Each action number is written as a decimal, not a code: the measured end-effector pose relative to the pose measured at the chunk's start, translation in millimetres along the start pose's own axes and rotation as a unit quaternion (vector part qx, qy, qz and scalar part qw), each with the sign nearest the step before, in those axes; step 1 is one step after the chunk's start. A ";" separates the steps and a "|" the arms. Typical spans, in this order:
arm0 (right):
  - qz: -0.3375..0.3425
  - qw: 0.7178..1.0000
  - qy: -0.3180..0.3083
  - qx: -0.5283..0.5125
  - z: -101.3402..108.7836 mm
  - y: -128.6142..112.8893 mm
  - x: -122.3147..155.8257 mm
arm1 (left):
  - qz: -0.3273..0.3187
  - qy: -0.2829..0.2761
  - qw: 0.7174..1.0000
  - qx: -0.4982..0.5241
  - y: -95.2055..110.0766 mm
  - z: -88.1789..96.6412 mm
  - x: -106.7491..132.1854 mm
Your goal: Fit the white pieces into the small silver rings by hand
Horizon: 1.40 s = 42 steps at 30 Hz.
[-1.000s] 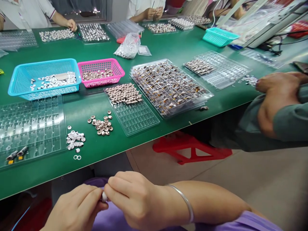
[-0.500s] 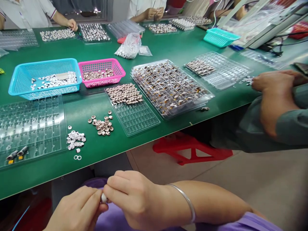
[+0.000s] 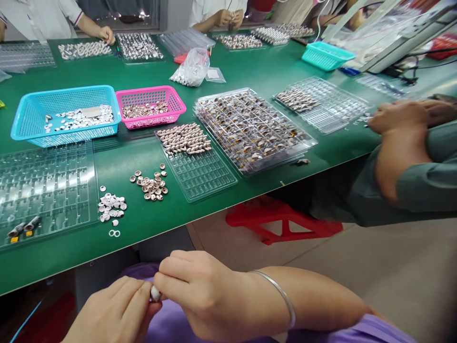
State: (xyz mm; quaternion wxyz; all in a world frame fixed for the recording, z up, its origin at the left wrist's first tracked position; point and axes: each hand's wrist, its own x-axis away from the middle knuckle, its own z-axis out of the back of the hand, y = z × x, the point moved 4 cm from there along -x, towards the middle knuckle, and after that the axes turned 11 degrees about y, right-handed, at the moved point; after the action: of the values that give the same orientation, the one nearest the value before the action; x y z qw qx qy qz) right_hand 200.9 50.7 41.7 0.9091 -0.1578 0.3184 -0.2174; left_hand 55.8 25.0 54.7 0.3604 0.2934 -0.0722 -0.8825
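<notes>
Above my lap, below the table edge, my left hand (image 3: pixel 114 309) and my right hand (image 3: pixel 200 293) meet fingertip to fingertip. Between them is a small white rounded cap (image 3: pixel 155 293), pinched by both; its underside and anything attached to it are hidden by my fingers. On the table ahead lie a loose pile of white caps (image 3: pixel 112 207) with two white rings (image 3: pixel 114 233) in front, and a pile of brown cup-shaped caps (image 3: pixel 152 185). A clear tray (image 3: pixel 57 190) at the left holds two dark cylindrical parts with yellow tabs (image 3: pixel 24 228).
Behind the piles stand a blue basket (image 3: pixel 32 119) and a pink basket (image 3: pixel 178 102) of caps. A part-filled tray (image 3: pixel 203 178) and stacked full trays (image 3: pixel 250 133) are to the right. A co-worker's hands (image 3: pixel 396 116) are at the right edge, above a red stool (image 3: pixel 285 226).
My hands stay together on the white cap, with only a slight shift of the fingers. The view has moved very slightly. The co-worker's hands on the right have shifted a little left.
</notes>
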 end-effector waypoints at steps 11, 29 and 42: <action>-0.010 0.998 -0.053 0.014 -0.2 -0.8 -2.2 | -0.014 -0.022 0.999 -0.048 1.2 -6.2 3.8; 0.022 0.998 0.052 -0.009 1.0 -7.1 -3.4 | 0.030 -0.002 0.999 0.021 0.2 2.3 -8.5; 0.004 0.999 0.037 -0.018 -2.7 -10.8 3.6 | 0.047 -0.023 0.997 0.063 1.9 -2.8 -6.7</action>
State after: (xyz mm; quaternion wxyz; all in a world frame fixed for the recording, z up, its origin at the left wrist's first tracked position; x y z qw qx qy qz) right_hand 198.5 39.2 42.5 0.8946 -0.1643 0.3565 -0.2136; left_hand 62.3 28.4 56.2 0.3808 0.2918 -0.1496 -0.8646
